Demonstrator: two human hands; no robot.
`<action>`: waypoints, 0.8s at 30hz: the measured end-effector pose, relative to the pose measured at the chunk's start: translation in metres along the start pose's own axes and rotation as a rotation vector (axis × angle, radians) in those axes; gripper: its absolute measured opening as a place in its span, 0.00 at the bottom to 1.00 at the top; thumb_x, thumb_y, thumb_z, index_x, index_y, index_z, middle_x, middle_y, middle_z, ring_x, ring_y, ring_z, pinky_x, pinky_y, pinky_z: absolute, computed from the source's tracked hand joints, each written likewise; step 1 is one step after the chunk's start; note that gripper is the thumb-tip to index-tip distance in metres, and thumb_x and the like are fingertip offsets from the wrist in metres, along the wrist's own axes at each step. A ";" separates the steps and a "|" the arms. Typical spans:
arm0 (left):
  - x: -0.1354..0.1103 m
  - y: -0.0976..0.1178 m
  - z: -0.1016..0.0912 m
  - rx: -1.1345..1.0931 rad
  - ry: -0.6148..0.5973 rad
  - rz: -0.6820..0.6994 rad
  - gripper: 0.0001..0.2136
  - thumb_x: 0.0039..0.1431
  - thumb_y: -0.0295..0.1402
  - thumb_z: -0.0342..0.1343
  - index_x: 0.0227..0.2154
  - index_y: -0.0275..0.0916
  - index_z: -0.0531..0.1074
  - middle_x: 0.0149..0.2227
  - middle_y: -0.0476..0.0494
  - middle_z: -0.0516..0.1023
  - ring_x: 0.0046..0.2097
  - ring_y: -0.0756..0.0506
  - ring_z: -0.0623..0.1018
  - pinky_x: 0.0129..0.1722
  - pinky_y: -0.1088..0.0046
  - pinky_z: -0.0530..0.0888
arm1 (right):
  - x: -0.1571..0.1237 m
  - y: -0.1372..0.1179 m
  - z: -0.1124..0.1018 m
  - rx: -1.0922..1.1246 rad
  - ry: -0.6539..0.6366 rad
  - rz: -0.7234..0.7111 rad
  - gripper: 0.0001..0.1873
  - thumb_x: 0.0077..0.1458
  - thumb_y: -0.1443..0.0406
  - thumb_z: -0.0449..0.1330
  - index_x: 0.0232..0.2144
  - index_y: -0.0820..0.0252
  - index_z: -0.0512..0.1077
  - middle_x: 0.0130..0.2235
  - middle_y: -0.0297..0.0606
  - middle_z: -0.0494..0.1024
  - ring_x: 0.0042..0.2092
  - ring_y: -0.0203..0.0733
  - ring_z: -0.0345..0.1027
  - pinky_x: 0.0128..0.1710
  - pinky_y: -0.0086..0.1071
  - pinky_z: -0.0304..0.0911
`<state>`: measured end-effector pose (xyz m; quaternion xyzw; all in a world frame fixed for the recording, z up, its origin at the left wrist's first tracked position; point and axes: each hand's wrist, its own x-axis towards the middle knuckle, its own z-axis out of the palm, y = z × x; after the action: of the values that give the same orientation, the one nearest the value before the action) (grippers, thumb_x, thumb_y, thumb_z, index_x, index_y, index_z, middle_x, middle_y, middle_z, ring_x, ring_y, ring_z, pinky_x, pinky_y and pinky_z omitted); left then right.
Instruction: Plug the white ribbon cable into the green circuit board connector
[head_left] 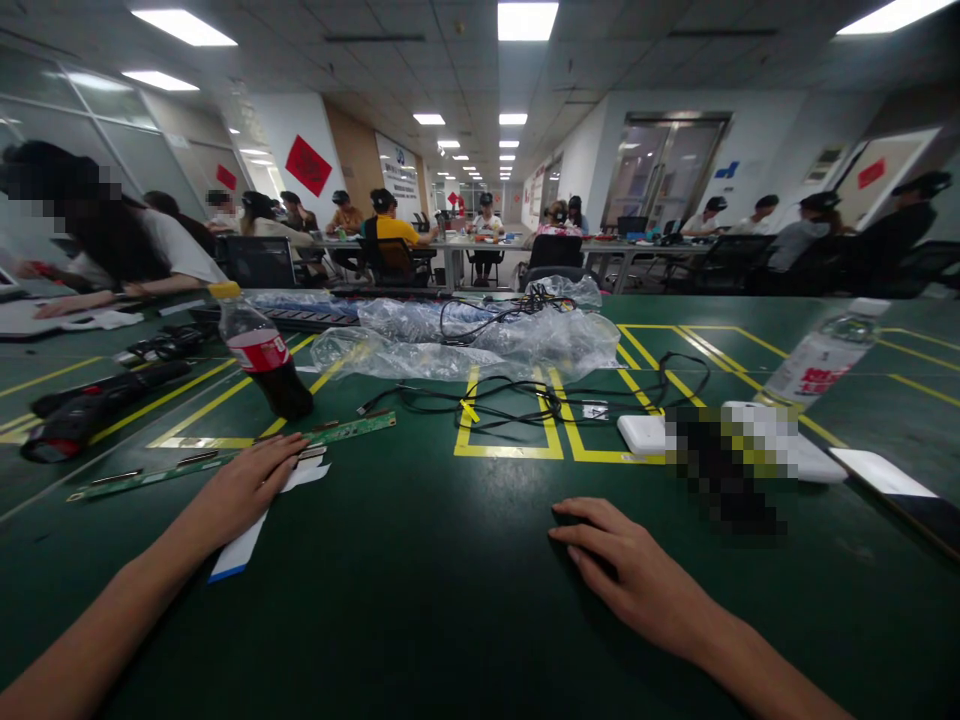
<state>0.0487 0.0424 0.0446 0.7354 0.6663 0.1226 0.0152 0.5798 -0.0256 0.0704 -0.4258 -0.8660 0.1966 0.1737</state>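
Observation:
My left hand (251,485) lies flat on the green table mat (420,560), fingers stretched over a white flat ribbon cable (247,535) and touching a long green circuit board strip (225,455). My right hand (626,565) rests palm down on the bare mat, fingers loosely curled, holding nothing. A cola bottle (262,355) with a yellow cap stands just beyond my left hand.
Crumpled clear plastic bags (465,345) and tangled black cables (540,400) lie mid-table inside yellow tape lines. A white box (645,433), a lying water bottle (821,360) and a phone (900,490) sit right. Black tools (82,410) lie left. Other people sit at the far tables.

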 end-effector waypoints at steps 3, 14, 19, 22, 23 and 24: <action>-0.004 0.004 -0.007 0.030 0.001 -0.003 0.25 0.71 0.43 0.36 0.59 0.35 0.69 0.61 0.38 0.72 0.62 0.32 0.70 0.62 0.51 0.67 | -0.001 0.001 0.000 0.001 0.004 0.007 0.17 0.67 0.66 0.53 0.54 0.52 0.75 0.61 0.43 0.70 0.62 0.50 0.63 0.62 0.50 0.62; -0.034 0.094 0.000 0.051 -0.125 0.146 0.25 0.67 0.44 0.45 0.62 0.42 0.70 0.64 0.42 0.70 0.61 0.33 0.71 0.60 0.46 0.68 | 0.000 0.002 0.001 -0.008 -0.001 0.001 0.17 0.67 0.67 0.52 0.54 0.52 0.75 0.61 0.43 0.71 0.62 0.49 0.63 0.62 0.49 0.61; -0.061 0.173 -0.007 -0.191 -0.175 0.354 0.22 0.72 0.39 0.40 0.66 0.57 0.61 0.67 0.53 0.65 0.63 0.40 0.70 0.59 0.56 0.72 | -0.001 0.003 0.001 -0.013 0.009 -0.004 0.17 0.67 0.67 0.53 0.54 0.52 0.75 0.61 0.43 0.71 0.62 0.50 0.63 0.62 0.50 0.61; -0.057 0.171 -0.009 -0.269 -0.133 0.374 0.21 0.73 0.40 0.39 0.64 0.57 0.64 0.68 0.54 0.63 0.65 0.41 0.68 0.62 0.59 0.69 | -0.001 0.003 0.001 -0.002 0.009 0.001 0.17 0.67 0.67 0.53 0.53 0.52 0.75 0.61 0.43 0.71 0.62 0.50 0.64 0.61 0.49 0.62; -0.050 0.160 -0.008 -0.241 -0.111 0.347 0.21 0.73 0.41 0.40 0.64 0.55 0.65 0.68 0.53 0.63 0.66 0.41 0.67 0.63 0.59 0.68 | -0.002 0.003 0.001 0.001 0.009 0.000 0.17 0.67 0.67 0.53 0.53 0.52 0.75 0.61 0.43 0.71 0.62 0.50 0.64 0.61 0.49 0.62; -0.042 0.144 -0.005 -0.197 -0.088 0.302 0.21 0.72 0.42 0.40 0.63 0.53 0.66 0.69 0.51 0.62 0.66 0.40 0.66 0.64 0.57 0.65 | -0.002 0.003 0.001 0.005 0.011 -0.002 0.17 0.67 0.67 0.53 0.54 0.52 0.75 0.61 0.43 0.71 0.62 0.50 0.63 0.61 0.49 0.62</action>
<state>0.1847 -0.0157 0.0698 0.8268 0.5317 0.1557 0.0977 0.5828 -0.0252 0.0679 -0.4253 -0.8650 0.1963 0.1797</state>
